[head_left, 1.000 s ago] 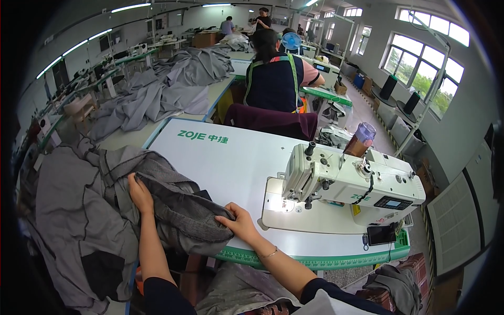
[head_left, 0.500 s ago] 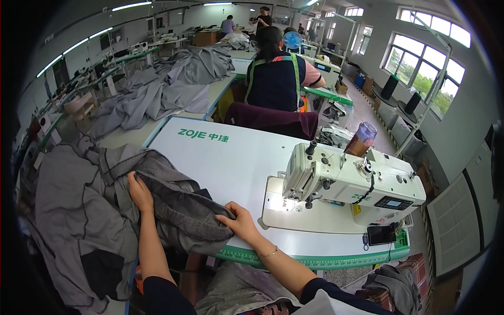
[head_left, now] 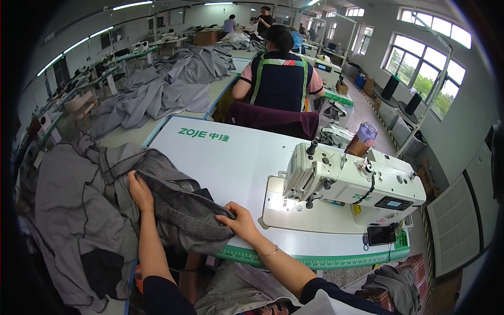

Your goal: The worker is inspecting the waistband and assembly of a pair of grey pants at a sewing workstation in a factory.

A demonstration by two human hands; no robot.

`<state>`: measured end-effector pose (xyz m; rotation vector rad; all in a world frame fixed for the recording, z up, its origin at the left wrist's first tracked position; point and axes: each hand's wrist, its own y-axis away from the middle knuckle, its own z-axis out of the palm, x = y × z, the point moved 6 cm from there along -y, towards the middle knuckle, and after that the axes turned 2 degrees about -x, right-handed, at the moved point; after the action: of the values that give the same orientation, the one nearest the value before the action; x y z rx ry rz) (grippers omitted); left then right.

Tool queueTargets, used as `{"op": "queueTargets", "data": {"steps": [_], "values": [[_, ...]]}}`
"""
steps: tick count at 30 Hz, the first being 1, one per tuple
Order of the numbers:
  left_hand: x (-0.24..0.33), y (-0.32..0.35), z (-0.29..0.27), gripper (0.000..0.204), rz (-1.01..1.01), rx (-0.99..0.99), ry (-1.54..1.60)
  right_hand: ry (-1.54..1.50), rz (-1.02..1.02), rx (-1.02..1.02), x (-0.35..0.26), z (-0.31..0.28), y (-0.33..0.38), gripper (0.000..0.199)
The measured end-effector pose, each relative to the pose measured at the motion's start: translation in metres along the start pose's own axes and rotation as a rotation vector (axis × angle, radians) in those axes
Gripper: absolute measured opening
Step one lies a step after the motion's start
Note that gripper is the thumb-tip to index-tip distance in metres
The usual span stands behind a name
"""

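A dark grey garment (head_left: pixel 168 181) with black seams lies over the left end of the white sewing table (head_left: pixel 236 152). My left hand (head_left: pixel 140 193) grips its folded edge at the middle. At the right end of the same piece, my right hand (head_left: pixel 239 223) pinches the cloth between thumb and fingers. Between the hands the fabric is spread open, showing a darker inner side. The rest of the grey cloth (head_left: pixel 73 210) hangs in a heap on the left, with a black patch low on it. To the right stands a white sewing machine (head_left: pixel 346 178), its needle area lit.
A bottle (head_left: pixel 362 139) stands behind the machine, and a phone (head_left: pixel 381 235) lies at the table's right end. Ahead, a co-worker (head_left: pixel 278 79) sits before a maroon-draped chair (head_left: pixel 273 121). Grey fabric piles (head_left: pixel 152 94) cover the far-left table. More cloth (head_left: pixel 391 289) lies at lower right.
The co-worker ahead has straightened and shifted, with the left arm now showing. My hands and the garment stay almost still.
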<state>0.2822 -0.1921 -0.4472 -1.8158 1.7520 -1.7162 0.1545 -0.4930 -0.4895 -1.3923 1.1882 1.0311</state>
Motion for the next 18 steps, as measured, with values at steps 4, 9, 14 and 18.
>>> {"op": "queueTargets", "data": {"steps": [4,9,14,18], "values": [[0.008,-0.003,-0.003,0.021,0.028,0.013,0.000,-0.024,-0.006,-0.008,-0.005,-0.002,0.000,0.024],[0.000,0.001,0.001,0.021,0.003,0.007,0.001,-0.034,0.010,-0.021,0.005,0.002,-0.002,0.024],[0.005,0.000,-0.001,0.021,0.026,-0.001,0.014,0.001,-0.007,-0.015,0.004,0.001,-0.001,0.024],[0.004,0.001,-0.005,0.020,0.037,0.007,0.005,0.011,-0.017,-0.017,0.003,0.003,0.000,0.020]]}}
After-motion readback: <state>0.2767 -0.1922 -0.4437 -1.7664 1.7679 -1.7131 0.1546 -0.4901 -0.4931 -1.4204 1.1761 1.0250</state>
